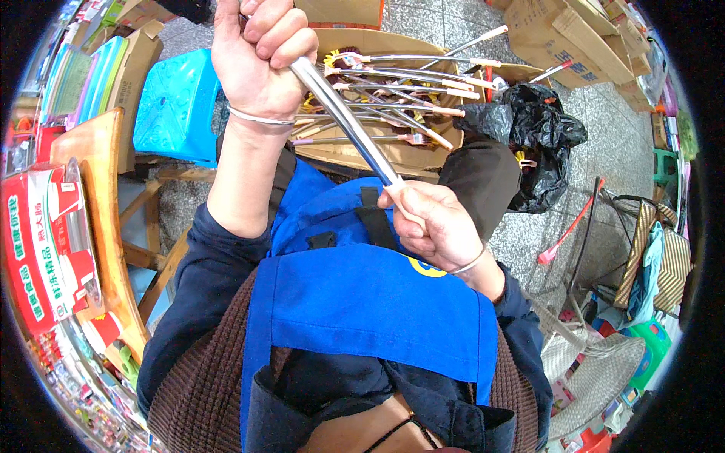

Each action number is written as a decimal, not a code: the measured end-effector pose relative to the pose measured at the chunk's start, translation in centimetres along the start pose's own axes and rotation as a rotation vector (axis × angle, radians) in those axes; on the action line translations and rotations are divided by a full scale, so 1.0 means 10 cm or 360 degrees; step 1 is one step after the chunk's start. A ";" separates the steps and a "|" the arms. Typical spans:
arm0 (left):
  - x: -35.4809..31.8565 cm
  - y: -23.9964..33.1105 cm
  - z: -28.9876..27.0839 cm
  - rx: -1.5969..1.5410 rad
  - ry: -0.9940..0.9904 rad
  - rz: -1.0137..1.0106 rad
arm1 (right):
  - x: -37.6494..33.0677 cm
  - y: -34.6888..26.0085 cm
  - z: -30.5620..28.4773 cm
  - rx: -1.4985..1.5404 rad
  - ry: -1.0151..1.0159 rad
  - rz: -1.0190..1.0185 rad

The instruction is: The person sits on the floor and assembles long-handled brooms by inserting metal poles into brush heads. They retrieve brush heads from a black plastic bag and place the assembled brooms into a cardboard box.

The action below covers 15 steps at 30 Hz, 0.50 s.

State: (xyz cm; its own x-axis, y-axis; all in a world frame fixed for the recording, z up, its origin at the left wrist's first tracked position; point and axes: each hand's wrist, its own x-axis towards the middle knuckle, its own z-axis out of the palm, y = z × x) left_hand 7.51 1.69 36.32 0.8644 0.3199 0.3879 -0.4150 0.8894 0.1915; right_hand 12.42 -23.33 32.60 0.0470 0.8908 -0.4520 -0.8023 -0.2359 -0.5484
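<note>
My left hand point(257, 57) is raised and closed around the upper part of a shiny metal tube point(343, 121). My right hand point(434, 226) grips the tube's lower end just above my blue apron point(362, 294). The tube slants from upper left down to the right between both hands. Behind it lies an open cardboard box point(393, 41) holding several more metal handles point(408, 83) with pale tips and coloured brush ends.
A turquoise plastic stool point(177, 102) stands at upper left beside a wooden chair point(98, 196). A black plastic bag point(536, 128) sits right of the box. Cardboard cartons point(566, 38) are stacked at upper right; woven bags point(657, 257) and a red rod point(570, 226) lie at right.
</note>
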 end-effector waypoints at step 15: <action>-0.07 -0.05 -0.21 0.0185 0.0060 0.0103 | 0.39 0.21 -0.31 -0.0172 0.0016 -0.0077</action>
State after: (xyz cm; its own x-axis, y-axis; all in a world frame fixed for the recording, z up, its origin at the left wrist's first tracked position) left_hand 7.76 1.72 34.02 0.8438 0.3896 0.3690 -0.4987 0.8232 0.2714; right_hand 12.78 -21.57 27.55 0.0901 0.8983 -0.4300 -0.7302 -0.2340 -0.6419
